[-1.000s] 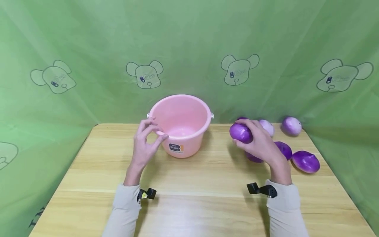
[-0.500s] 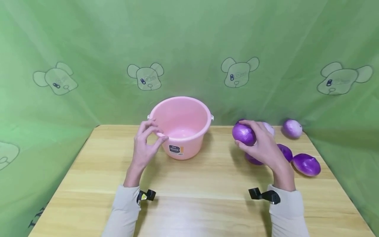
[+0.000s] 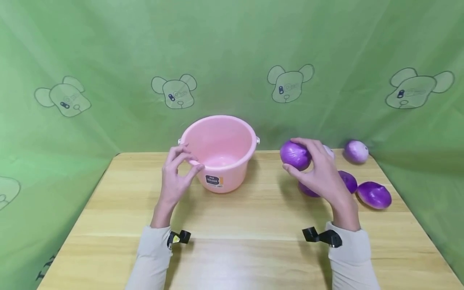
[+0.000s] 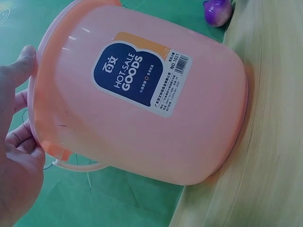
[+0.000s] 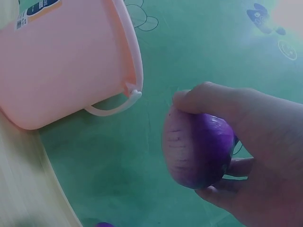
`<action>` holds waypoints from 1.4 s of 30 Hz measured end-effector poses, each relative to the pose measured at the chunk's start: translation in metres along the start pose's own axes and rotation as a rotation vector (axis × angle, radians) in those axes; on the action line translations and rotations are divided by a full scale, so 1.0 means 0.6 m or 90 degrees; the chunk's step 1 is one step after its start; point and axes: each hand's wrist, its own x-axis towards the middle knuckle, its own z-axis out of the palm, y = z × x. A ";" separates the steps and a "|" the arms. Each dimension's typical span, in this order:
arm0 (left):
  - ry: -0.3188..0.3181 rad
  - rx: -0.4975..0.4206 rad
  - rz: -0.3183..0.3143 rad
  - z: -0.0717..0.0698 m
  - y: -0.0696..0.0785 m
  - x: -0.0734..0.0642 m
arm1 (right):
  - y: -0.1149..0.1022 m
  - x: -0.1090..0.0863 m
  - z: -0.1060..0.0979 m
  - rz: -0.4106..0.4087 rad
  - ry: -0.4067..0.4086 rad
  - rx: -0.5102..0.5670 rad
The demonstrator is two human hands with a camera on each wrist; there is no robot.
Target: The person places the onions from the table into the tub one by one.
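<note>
In the head view a pink bucket [image 3: 233, 175] stands upright on the wooden table, its mouth facing up. My left hand [image 3: 174, 175] pinches the near left part of its rim, thumb outside, as the left wrist view also shows. To the right of the bucket, my right hand [image 3: 323, 173] grips a purple and white turnip [image 3: 294, 154] between thumb and fingers, above the table. Seen from the right wrist, that turnip's pale end and creases face the camera, apart from the bucket. Inside the bucket, the visible part of the floor is bare.
Several more turnips lie at the table's right: a pale one [image 3: 356, 152] at the back corner, a dark purple one [image 3: 374, 195] near the side edge, others partly behind my right hand. A green curtain [image 3: 232, 48] stands behind the wooden table [image 3: 232, 217].
My right hand has raised the turnip slightly. My left hand keeps its pinch on the rim, and the bucket stays in place. The view shifts a little.
</note>
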 end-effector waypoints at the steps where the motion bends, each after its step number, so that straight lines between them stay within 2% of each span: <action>1: -0.001 -0.001 0.001 0.000 0.000 0.001 | -0.002 0.000 0.000 0.001 0.002 0.002; 15: -0.006 0.002 -0.007 -0.004 -0.002 0.003 | -0.028 -0.001 0.006 -0.022 0.031 0.003; 31: 0.002 -0.002 -0.012 0.001 -0.004 -0.004 | -0.041 0.003 0.015 -0.048 0.025 0.032; 42: 0.000 -0.007 -0.004 -0.001 0.000 0.002 | -0.055 0.021 0.014 -0.071 0.032 0.029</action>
